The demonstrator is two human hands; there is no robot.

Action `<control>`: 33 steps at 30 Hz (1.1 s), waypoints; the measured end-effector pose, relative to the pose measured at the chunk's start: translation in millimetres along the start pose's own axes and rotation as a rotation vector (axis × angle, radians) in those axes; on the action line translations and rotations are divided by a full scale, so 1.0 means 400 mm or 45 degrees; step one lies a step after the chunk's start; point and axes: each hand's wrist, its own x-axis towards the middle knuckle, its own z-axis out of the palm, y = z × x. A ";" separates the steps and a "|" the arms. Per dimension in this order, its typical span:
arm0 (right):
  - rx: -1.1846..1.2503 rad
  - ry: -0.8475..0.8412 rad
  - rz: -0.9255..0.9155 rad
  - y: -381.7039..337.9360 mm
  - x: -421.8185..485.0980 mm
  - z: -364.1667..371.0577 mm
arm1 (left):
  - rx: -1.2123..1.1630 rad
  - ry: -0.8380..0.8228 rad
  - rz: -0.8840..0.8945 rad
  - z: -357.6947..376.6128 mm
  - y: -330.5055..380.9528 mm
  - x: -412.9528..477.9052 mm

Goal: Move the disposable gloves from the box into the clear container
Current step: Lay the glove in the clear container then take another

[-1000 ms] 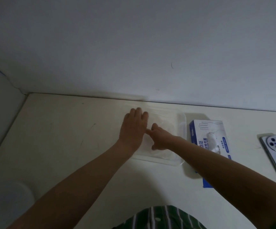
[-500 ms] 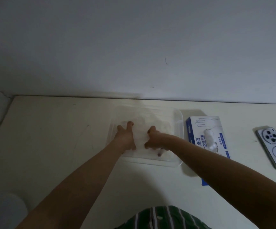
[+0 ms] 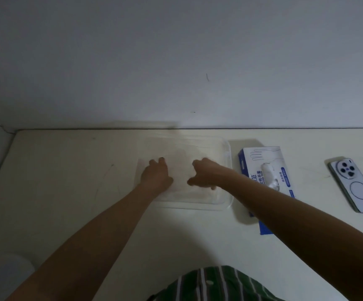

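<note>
While the clear container (image 3: 198, 207) lies lengthwise left-to-right, left hand (image 3: 157, 177) and right hand (image 3: 205, 176) curl inside, grip unclear.

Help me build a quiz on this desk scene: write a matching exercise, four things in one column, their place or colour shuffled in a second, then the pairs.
Things:
1. clear container
2. glove box
3. phone
4. left hand

Descriptions:
a. right of the box, camera lenses up
b. blue and white, a glove poking from its slot
c. transparent, just left of the box
d. in the container's left part

Pairs: 1-c, 2-b, 3-a, 4-d
</note>
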 end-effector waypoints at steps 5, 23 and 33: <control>0.334 0.542 -0.293 0.071 -0.104 -0.099 | -0.244 0.574 0.159 -0.070 0.101 -0.059; 0.482 0.872 0.250 0.486 -0.139 0.028 | -0.154 -0.010 0.579 0.132 0.538 -0.078; 1.080 0.837 -0.040 0.540 -0.177 0.027 | -0.108 0.054 0.546 0.163 0.547 -0.055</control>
